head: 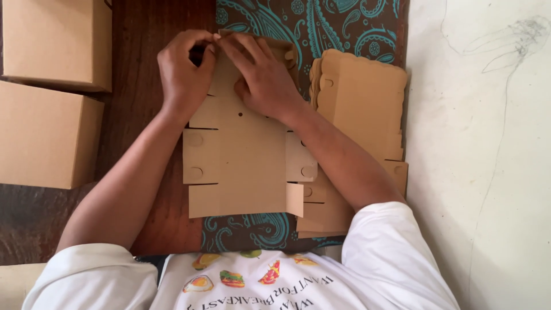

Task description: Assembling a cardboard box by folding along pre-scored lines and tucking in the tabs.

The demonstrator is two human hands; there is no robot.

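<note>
A flat brown cardboard box blank [241, 166] with flaps and round notches lies in front of me on a dark wooden surface. My left hand [182, 72] pinches its far left edge and flap. My right hand [263, 77] presses on the far end beside it, fingers bent over the folded cardboard. Fingertips of both hands meet at the blank's far edge. Just to the right lies a stack of the same flat blanks [361, 103], partly under my right forearm.
Two assembled brown cardboard boxes [54, 43] [46, 140] stand at the left. A dark cloth with teal paisley pattern [321, 23] lies under the blanks. A pale wall or floor [482, 172] runs along the right. My white printed shirt fills the bottom.
</note>
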